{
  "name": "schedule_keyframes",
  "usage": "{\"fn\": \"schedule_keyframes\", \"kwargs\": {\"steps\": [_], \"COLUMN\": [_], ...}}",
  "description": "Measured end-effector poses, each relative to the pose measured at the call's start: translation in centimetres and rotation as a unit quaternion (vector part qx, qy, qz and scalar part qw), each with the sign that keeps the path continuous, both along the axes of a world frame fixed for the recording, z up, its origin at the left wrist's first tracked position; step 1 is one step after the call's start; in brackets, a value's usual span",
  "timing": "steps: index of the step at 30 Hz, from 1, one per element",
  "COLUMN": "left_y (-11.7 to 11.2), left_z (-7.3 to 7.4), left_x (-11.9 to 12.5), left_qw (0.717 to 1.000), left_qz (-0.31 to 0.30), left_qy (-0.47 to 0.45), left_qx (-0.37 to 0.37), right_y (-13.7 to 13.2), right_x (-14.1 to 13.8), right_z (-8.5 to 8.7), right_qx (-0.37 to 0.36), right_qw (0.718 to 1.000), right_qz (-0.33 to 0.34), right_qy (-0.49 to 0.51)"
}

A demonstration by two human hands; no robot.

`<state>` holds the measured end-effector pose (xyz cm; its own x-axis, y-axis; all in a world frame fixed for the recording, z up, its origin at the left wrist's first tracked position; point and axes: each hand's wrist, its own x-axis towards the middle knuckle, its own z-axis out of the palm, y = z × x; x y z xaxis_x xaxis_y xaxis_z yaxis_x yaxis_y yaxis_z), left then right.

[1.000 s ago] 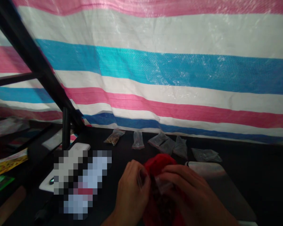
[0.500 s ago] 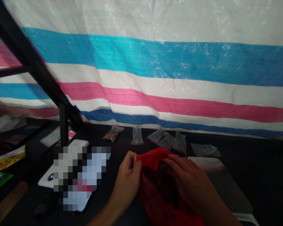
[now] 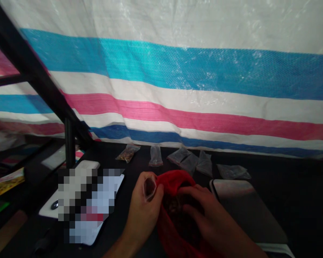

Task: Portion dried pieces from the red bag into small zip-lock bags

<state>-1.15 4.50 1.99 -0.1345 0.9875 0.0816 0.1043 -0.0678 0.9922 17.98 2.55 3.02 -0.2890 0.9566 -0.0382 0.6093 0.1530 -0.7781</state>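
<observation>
My left hand (image 3: 146, 202) is closed around a small clear plastic bag (image 3: 150, 189), whose mouth gapes upward between thumb and fingers. Its thumb side touches the rim of a red bag (image 3: 174, 179). Inside the red bag lies a dark, loose mass (image 3: 181, 215); its kind is too dim to make out. My right hand (image 3: 204, 211) reaches into the opening of the red bag, thumb and forefinger apart above the dark contents. The other fingers of that hand are partly hidden.
Along the back lie a filled small bag (image 3: 128, 153) and several flat clear bags (image 3: 156, 156). Left are a white device (image 3: 90, 166) and a phone-like slab (image 3: 118, 182), both partly blurred out. A grey flat-topped device (image 3: 247, 204) stands right. Striped sheeting (image 3: 177, 64) hangs behind; a black frame (image 3: 29, 64) slants left.
My right hand has moved from the red bag's far rim down into its opening, the fingers now over the contents. The small bag's mouth in my left hand has opened wider.
</observation>
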Motion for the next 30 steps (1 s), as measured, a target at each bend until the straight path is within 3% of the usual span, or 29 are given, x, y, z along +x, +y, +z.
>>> {"fn": "schedule_keyframes", "kwargs": {"steps": [5,9,11,13,16,18,24,30], "left_y": [-0.4,-0.7,-0.9,-1.0,-1.2,-1.3,-1.3,-1.1], "left_z": [0.1,-0.5,-0.9,-1.1,-1.3,-1.2,-1.2,-1.1], "left_x": [-0.3,-0.1,0.0,0.1,0.1,0.1,0.1,0.1], "left_qw": [0.992,0.980,0.971,0.963,0.960,0.961,0.966,0.978], "left_qz": [-0.015,-0.060,-0.094,-0.119,-0.132,-0.132,-0.109,-0.087], "left_qy": [0.103,0.170,0.199,0.216,0.220,0.217,0.208,0.179], "left_qx": [0.069,0.088,0.097,0.103,0.111,0.112,0.104,0.062], "right_y": [-0.2,-0.2,-0.4,-0.7,-1.1,-1.3,-1.1,-0.6], "right_x": [0.5,0.1,-0.3,-0.7,-0.9,-0.9,-0.7,0.2], "right_z": [0.5,1.5,1.5,1.0,0.2,-0.2,-0.4,-0.3], "right_qx": [-0.062,-0.030,0.029,0.132,0.284,0.327,0.341,0.284], "right_qw": [0.991,0.986,0.989,0.985,0.955,0.938,0.938,0.955], "right_qz": [0.002,-0.002,-0.006,0.011,0.074,0.111,0.054,0.059], "right_qy": [0.119,0.161,0.145,0.110,0.038,0.001,-0.037,-0.056]}}
